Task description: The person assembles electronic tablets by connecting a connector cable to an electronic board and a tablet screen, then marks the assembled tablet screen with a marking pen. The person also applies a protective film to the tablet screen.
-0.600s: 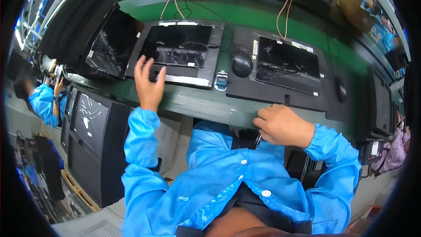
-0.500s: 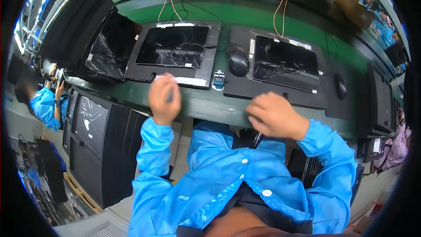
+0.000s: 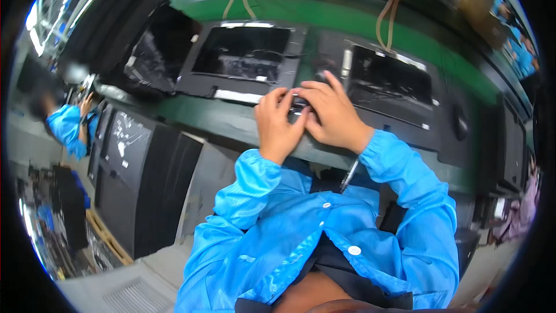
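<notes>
My bare left hand (image 3: pixel 281 124) and bare right hand (image 3: pixel 335 110), apart at the worktop's edge earlier, now meet, fingers curled narrowly around a small, dark, boxy device (image 3: pixel 298 103) over the dark green worktop (image 3: pixel 229 119); they cover most of it; I cannot tell whether either grips it; the rounded black mouse (image 3: pixel 325 65) beyond is blurred, partly hidden.
</notes>
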`<state>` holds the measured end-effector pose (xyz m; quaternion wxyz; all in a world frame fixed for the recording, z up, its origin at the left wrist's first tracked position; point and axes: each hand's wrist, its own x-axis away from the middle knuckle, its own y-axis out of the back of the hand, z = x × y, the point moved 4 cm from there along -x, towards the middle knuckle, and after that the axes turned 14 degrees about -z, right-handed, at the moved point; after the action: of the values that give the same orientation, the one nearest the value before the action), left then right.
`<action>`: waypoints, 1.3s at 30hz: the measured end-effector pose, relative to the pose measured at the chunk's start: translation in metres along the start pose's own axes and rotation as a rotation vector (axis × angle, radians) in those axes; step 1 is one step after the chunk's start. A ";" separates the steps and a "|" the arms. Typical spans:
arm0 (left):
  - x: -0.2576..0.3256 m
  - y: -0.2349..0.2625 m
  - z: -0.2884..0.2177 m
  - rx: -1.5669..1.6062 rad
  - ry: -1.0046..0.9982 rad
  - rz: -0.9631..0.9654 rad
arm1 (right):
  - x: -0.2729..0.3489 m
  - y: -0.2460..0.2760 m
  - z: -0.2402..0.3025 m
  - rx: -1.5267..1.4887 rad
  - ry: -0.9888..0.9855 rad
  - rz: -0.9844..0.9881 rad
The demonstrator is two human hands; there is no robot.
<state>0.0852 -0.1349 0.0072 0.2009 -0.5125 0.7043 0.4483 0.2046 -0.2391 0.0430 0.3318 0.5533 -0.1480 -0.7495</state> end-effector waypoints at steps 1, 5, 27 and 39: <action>0.001 -0.001 0.001 0.001 -0.011 0.003 | -0.001 -0.004 0.005 0.029 0.008 0.004; 0.000 -0.005 -0.008 0.004 -0.035 0.004 | 0.001 0.010 0.004 0.031 -0.011 -0.105; 0.004 -0.005 -0.004 -0.051 -0.048 0.030 | 0.005 0.005 0.002 0.002 -0.037 -0.098; 0.003 -0.004 -0.005 -0.057 -0.029 0.058 | 0.006 0.004 0.000 0.024 -0.011 -0.059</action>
<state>0.0891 -0.1409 0.0061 0.1834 -0.4910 0.7027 0.4812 0.2047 -0.2464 0.0415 0.3021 0.5574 -0.1425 -0.7601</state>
